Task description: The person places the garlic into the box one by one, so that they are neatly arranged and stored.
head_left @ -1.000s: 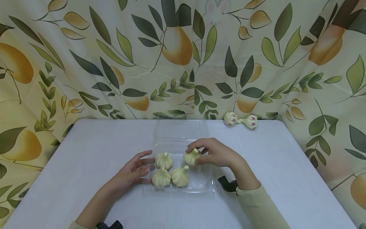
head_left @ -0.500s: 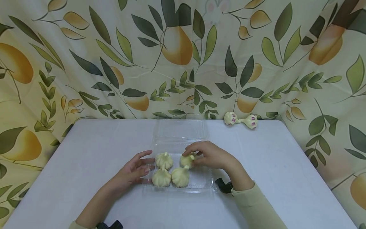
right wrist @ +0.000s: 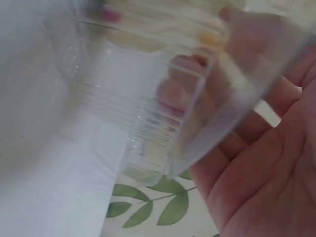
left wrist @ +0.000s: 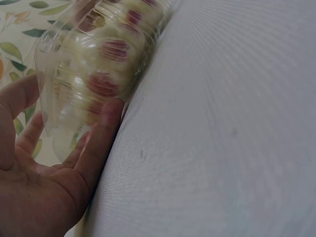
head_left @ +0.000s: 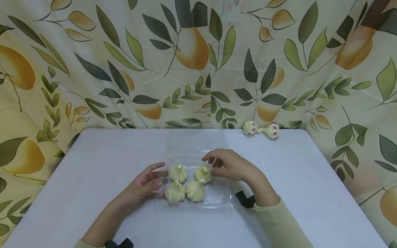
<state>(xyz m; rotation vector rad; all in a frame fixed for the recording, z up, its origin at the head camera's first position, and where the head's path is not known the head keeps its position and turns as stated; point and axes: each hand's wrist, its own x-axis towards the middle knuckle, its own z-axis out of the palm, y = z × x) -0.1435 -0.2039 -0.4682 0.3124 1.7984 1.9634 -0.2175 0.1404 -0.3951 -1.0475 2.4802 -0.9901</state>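
Observation:
Several pale garlic bulbs (head_left: 175, 192) sit in two rows in a clear plastic clamshell box (head_left: 218, 198), filling its left and middle part. Its lid (head_left: 195, 139) lies folded back behind it. My left hand (head_left: 145, 184) rests along the box's left side, fingers spread and fairly straight. In the left wrist view those fingertips (left wrist: 109, 116) touch the box wall, and purple patches on the garlic show through. My right hand (head_left: 234, 167) hovers over the right rear garlic bulb (head_left: 203, 174), fingers loosely bent and holding nothing. Blur and the box wall partly veil it in the right wrist view.
Two more garlic bulbs (head_left: 271, 131) with purple marks lie at the back edge of the white table (head_left: 108, 155), right of the lid. A curtain (head_left: 192, 86) printed with fruit and leaves hangs behind. Black wrist mounts (head_left: 245, 199) show at both sleeves.
My right hand lowered a garlic bulb into the rear row, moving it slightly left, then let go and drew back up and right. The left hand stayed in place.

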